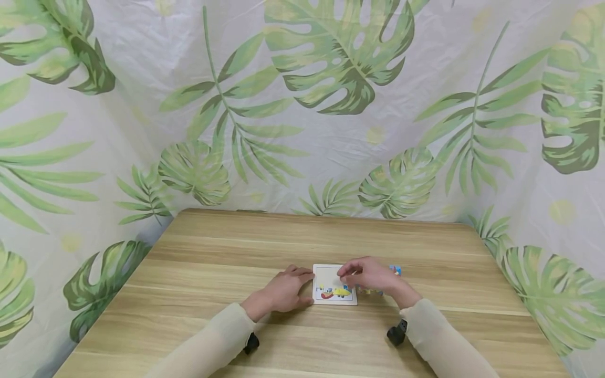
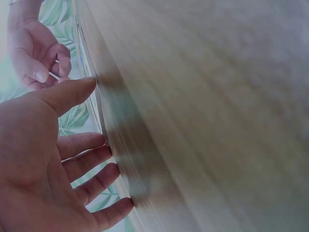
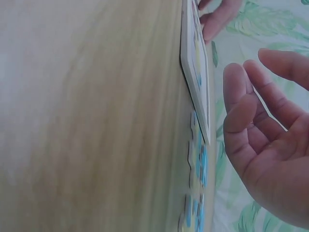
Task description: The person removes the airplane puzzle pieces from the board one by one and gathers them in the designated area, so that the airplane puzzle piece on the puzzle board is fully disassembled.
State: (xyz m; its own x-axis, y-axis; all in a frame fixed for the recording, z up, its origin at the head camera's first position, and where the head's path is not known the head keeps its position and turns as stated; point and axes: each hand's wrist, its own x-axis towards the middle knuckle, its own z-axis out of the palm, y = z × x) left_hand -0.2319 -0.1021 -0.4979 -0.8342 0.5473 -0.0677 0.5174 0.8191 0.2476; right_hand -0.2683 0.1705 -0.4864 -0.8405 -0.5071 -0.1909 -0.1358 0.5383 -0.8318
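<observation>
A white-framed jigsaw board lies flat on the table, with a few colourful pieces in its lower part and bare backing above. My left hand rests at the board's left edge, thumb and fingers spread along it and fingertips down at the tabletop. Over the board's right side hovers my right hand. Its fingers are loosely bent, thumb apart, and no piece shows between them. Loose jigsaw pieces lie just right of the board, partly hidden under the right hand in the head view.
The wood-grain table extends around the board on all sides. A leaf-printed cloth hangs behind and at both sides of it. Dark wrist devices sit under the sleeves.
</observation>
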